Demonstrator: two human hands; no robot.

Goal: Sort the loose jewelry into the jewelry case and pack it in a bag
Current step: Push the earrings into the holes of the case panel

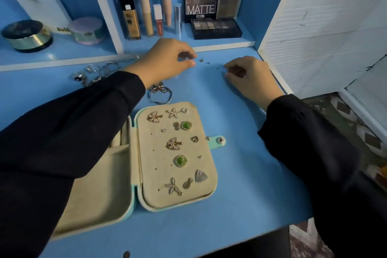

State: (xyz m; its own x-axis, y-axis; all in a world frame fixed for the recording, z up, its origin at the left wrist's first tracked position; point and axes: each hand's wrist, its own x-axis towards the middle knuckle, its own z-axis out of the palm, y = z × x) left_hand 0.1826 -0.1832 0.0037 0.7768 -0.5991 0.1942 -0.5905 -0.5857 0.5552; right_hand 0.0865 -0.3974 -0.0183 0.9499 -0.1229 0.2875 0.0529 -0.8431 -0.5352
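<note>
Two halves of our open jewelry case lie flat at the lower centre of the frame, mint outside and beige inside. Our left sleeve covers much of the left half. The right half is a padded panel with earrings pinned across it: gold leaves, starfish shapes, two green stones and a silver triangle. A snap tab sticks out from its right edge onto the blue tabletop.

Just above the case a wavy bangle lies by our left wrist. Further left, a heap of rings sits loose on the table.

Past that, our left hand hovers at centre, thumb and forefinger curled close together. Our right hand sits knuckles-up to its right, fingers bent down toward the table. We cannot tell whether either holds anything. Between them lie a few tiny loose studs.

Along the top runs a blue shelf edged in white. On it stands a palette lettered "MATTE", with a flat dark palette in front of it and a foundation bottle and slim tubes to the left. At upper left are two round tins, with a strip reading "NUDE" between them.

A white slatted panel fills the upper right, and patterned floor shows at lower right.
</note>
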